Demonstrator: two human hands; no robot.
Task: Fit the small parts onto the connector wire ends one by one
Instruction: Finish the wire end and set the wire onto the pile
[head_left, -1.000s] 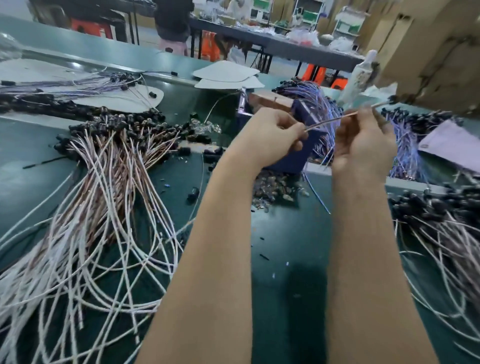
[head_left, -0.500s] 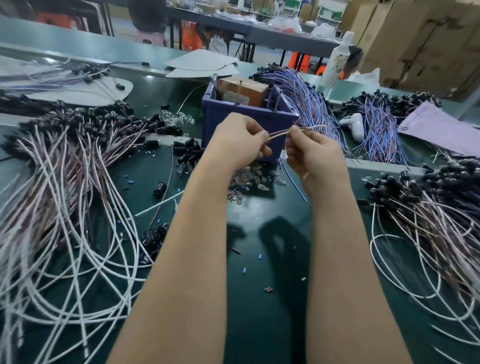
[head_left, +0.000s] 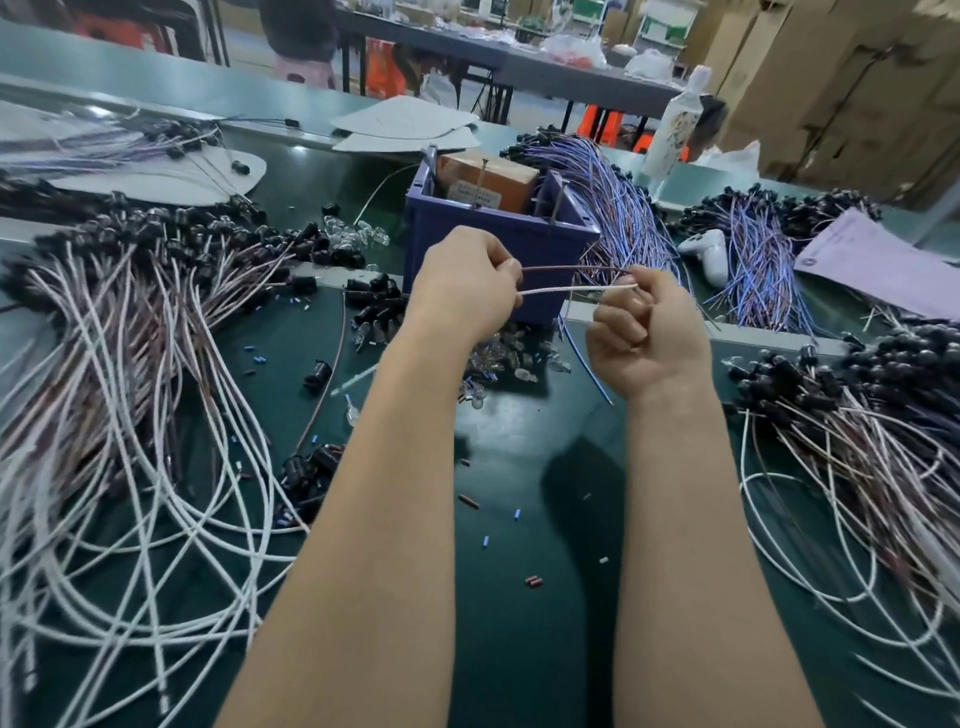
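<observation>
Left hand (head_left: 462, 288): raised above the table, thumb and fingers pinching one end of two thin wires.
Right hand (head_left: 649, 338): level with the left, fingers curled in, gripping the same two wires at its fingertips; whether a small part also sits in this fist cannot be told.
Brown wire (head_left: 571, 268): stretched between the two hands, the upper of the pair.
White wire (head_left: 576, 289): just below the brown one, nearly parallel to it.
Clear small parts (head_left: 506, 361): loose heap on the table against the front of the bin, beneath the hands.
Blue bin (head_left: 550, 241): behind the hands, holding a brown carton (head_left: 488, 179).
Black caps (head_left: 376, 309): cluster just left of the bin.
Left wire heap (head_left: 130, 364): white and brown leads with black ends, fanned across the left side.
Right wire heap (head_left: 857, 431): similar leads on the right.
Purple-blue bundle (head_left: 623, 208): draped beside the bin's right wall.
Table (head_left: 519, 597): dark green, dotted with tiny sleeve offcuts.
</observation>
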